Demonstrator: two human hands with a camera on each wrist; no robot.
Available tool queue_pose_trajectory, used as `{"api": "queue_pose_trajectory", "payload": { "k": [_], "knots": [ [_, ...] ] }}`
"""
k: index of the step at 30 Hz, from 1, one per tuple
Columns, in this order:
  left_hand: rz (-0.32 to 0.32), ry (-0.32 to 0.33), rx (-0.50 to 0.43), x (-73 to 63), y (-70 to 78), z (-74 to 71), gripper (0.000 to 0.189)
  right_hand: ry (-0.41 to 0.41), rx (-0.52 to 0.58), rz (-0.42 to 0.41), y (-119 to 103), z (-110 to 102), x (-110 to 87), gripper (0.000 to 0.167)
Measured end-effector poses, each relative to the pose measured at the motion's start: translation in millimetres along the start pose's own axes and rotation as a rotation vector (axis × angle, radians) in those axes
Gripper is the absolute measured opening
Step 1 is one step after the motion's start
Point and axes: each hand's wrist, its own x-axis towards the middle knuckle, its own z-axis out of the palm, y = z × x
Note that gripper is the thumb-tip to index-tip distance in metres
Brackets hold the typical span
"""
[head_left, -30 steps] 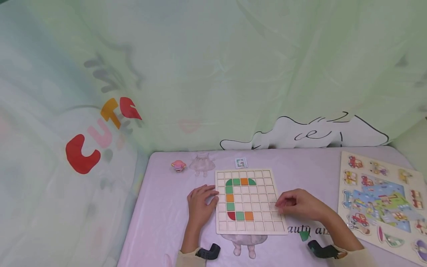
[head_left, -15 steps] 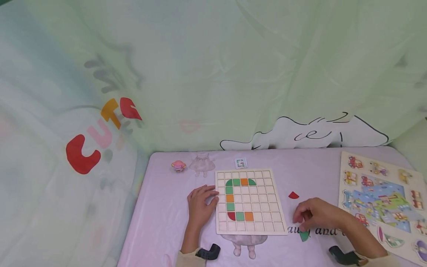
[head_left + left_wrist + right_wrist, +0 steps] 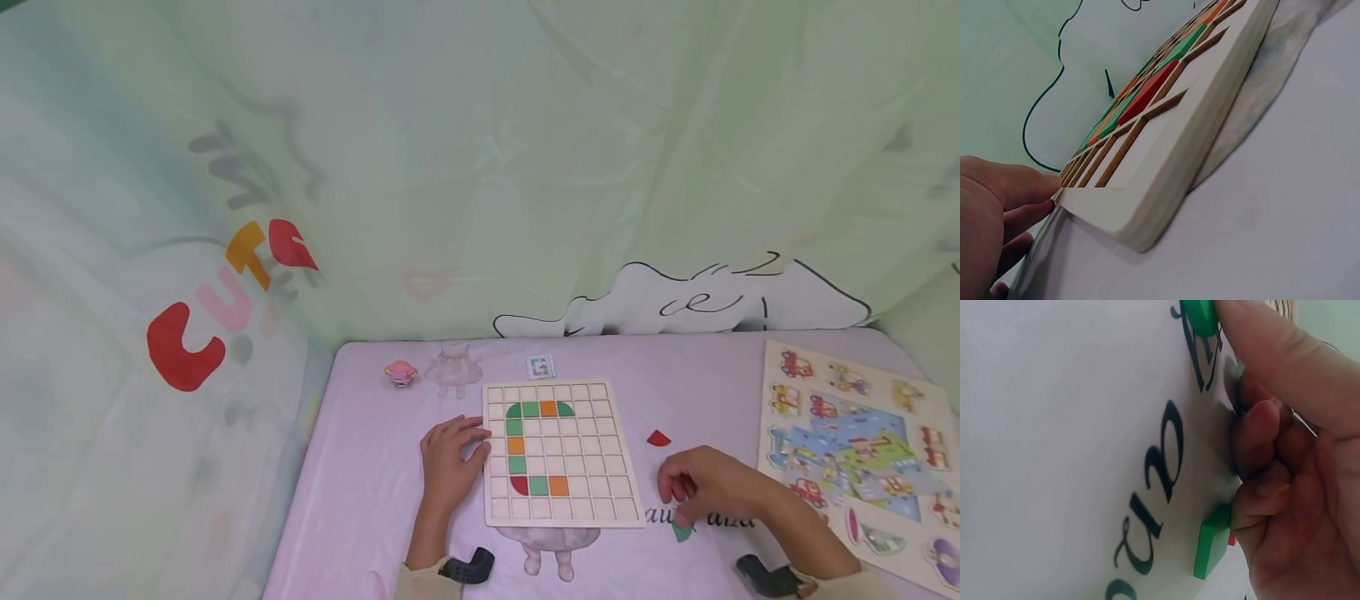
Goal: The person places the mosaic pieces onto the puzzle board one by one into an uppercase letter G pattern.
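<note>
A square wooden grid board (image 3: 592, 500) lies on the table, with green, orange and red tiles set in its cells. My left hand (image 3: 453, 462) rests at the board's left edge, fingers fairly straight, touching the rim; the left wrist view shows a fingertip at the board's edge. My right hand (image 3: 712, 483) is low over the table to the right, fingers bent. Its thumb meets a green quarter-circle tile (image 3: 1199, 317); the index fingertip's contact is hidden. A second green tile (image 3: 1210, 547) lies under that hand. Beyond the fingers sits a red quarter-circle tile (image 3: 658, 438).
At the far right lies a picture puzzle board (image 3: 817, 521) with vehicle pieces and blue-green cards (image 3: 877, 454). Behind the grid board are a small printed card (image 3: 540, 367) and a pink figurine (image 3: 401, 372). Curtains (image 3: 450, 167) hang at the back and left.
My right hand has moved from the board's right edge, right and toward me, to the green tile, uncovering the red tile. Over the last half second it hardly moves. The left hand stays.
</note>
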Motion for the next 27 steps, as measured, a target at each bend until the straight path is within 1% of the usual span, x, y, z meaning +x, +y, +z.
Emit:
{"api": "queue_pose_trajectory", "payload": {
  "k": [4,11,15,18,21,27],
  "knots": [
    [-0.002,-0.002,-0.004,0.1,0.3,-0.6,0.013,-0.005,-0.002,0.01,-2.9,-1.4,-0.6,0.026],
    [0.003,0.004,-0.008,-0.3,3.3,-2.3,0.014,-0.053,-0.017,0.031,-6.1,-4.5,-1.0,0.034],
    [-0.001,0.003,-0.009,-0.2,2.2,-2.2,0.014,-0.046,-0.038,0.028,-4.5,-4.4,0.0,0.032],
    [-0.001,0.002,-0.007,-0.1,1.5,-2.2,0.014,-0.032,-0.03,0.032,-3.0,-4.7,0.2,0.03],
    [0.012,0.014,-0.008,-0.2,2.4,-2.6,0.014,-0.029,-0.014,0.036,-3.2,-5.1,-0.3,0.029],
    [0.031,0.03,0.013,-0.5,1.9,-0.7,0.015,-0.056,-0.027,0.057,-6.1,-7.0,-1.7,0.034]
  ]
}}
